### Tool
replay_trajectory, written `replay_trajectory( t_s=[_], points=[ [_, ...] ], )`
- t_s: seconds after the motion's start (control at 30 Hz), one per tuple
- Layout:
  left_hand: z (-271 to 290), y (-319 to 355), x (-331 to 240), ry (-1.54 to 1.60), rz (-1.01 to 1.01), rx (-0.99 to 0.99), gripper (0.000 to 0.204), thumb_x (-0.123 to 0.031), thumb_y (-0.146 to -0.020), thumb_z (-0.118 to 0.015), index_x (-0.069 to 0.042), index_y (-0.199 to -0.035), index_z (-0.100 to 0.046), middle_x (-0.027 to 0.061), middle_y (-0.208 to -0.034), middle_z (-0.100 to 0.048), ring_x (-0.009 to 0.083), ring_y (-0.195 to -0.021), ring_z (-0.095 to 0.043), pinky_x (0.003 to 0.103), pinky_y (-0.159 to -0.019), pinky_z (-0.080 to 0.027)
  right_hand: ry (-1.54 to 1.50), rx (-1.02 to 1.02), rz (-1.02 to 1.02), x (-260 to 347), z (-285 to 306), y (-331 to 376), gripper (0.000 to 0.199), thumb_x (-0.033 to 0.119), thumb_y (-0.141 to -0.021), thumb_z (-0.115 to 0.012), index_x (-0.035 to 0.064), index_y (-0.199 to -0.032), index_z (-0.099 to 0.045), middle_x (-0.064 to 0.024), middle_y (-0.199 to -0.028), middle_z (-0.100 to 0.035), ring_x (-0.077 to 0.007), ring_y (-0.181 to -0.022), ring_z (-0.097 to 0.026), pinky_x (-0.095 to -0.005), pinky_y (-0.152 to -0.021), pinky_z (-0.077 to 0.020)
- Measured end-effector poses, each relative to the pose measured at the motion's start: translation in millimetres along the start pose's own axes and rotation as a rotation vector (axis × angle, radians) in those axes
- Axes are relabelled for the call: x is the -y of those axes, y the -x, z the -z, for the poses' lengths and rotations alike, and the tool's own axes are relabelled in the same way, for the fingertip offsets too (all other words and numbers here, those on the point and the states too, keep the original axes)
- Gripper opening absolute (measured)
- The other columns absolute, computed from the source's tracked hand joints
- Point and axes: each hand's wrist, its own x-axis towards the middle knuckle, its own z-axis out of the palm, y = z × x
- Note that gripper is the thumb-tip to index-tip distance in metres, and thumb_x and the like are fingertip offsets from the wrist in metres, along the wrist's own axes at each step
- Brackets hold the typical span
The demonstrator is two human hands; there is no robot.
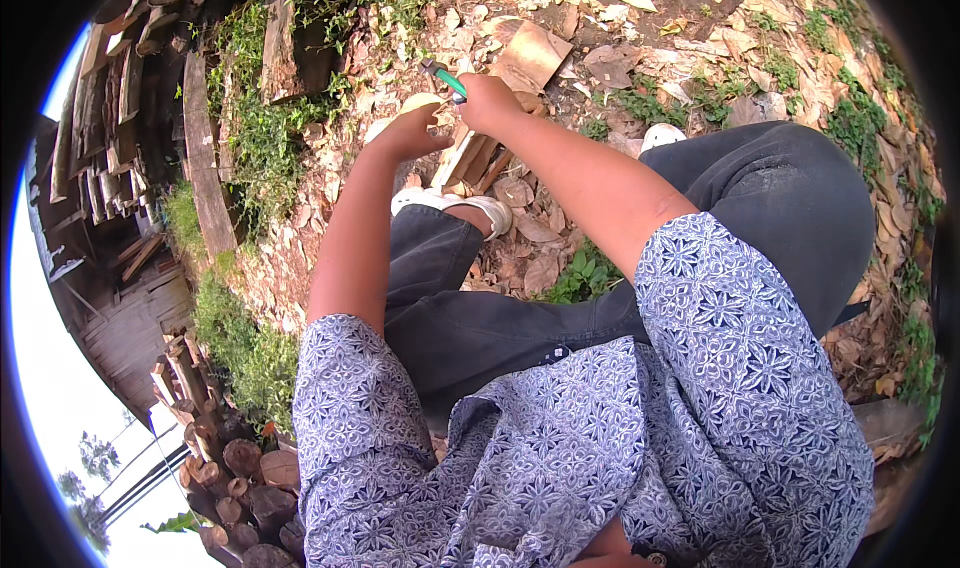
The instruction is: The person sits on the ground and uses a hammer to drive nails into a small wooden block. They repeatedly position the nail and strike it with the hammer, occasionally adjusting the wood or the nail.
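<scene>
My right hand [489, 105] is closed around the green handle of a hammer [453, 82]. The dark hammer head points away to the upper left. Just left of it is my left hand [405, 134], thumb and forefinger apart; its other fingers are partly hidden, and nothing shows between them. Below both hands, pale wooden pieces [462, 158] lie on the leaves between my feet. Whether my left hand touches them I cannot tell. A pale rounded piece [420, 101] shows just beyond that hand.
A flat brown board [531, 56] lies beyond my right hand. My white shoe [490, 214] is close to the wooden pieces. Stacked planks [125, 78] and a log pile [245, 493] stand at the left. Dry leaves and green weeds [240, 343] cover the ground.
</scene>
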Motion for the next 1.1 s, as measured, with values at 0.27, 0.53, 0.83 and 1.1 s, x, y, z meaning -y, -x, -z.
replay_trajectory(
  t_s=[0.27, 0.53, 0.83, 1.1],
  points=[
    [-97.4, -48.0, -17.6, 0.719, -0.150, -0.652, 0.043, -0.011, -0.088, -0.068, -0.001, -0.129, -0.061, 0.0157, -0.105, -0.073, 0.0213, -0.096, -0.071, 0.036, -0.084, -0.053, -0.006, -0.092, 0.127, -18.1, -13.0, -2.4, 0.021, 0.013, -0.085, -0.072, 0.0050, -0.104, -0.066, -0.0158, -0.084, -0.071, -0.0296, -0.077, -0.072, -0.0411, -0.071, -0.0550],
    [-80.8, -30.0, -42.3, 0.627, -0.149, -0.704, 0.028, -0.006, -0.088, -0.063, -0.001, -0.116, -0.069, 0.0132, -0.084, -0.073, 0.0189, -0.077, -0.070, 0.035, -0.073, -0.053, -0.023, -0.094, 0.119, -26.9, -11.3, -14.2, 0.021, 0.015, -0.084, -0.075, 0.0043, -0.100, -0.066, -0.0112, -0.079, -0.070, -0.0240, -0.070, -0.070, -0.0382, -0.066, -0.0545],
    [-84.2, -37.2, -37.2, 0.719, -0.144, -0.665, 0.023, -0.005, -0.087, -0.062, 0.000, -0.108, -0.069, 0.0155, -0.084, -0.073, 0.0220, -0.074, -0.071, 0.036, -0.069, -0.052, -0.047, -0.084, 0.132, -24.6, -7.7, -12.7, 0.022, 0.017, -0.083, -0.077, 0.0050, -0.099, -0.067, -0.0139, -0.082, -0.070, -0.0290, -0.077, -0.069, -0.0419, -0.072, -0.0537],
    [-90.3, -48.1, -26.0, 0.664, -0.150, -0.685, 0.025, -0.013, -0.090, -0.065, 0.000, -0.111, -0.068, 0.0097, -0.083, -0.074, 0.0151, -0.075, -0.067, 0.033, -0.070, -0.051, -0.061, -0.093, 0.098, -27.0, -11.2, -15.1, 0.024, 0.020, -0.082, -0.078, 0.0063, -0.099, -0.068, -0.0164, -0.088, -0.071, -0.0348, -0.086, -0.069, -0.0453, -0.078, -0.0532]
  ],
)
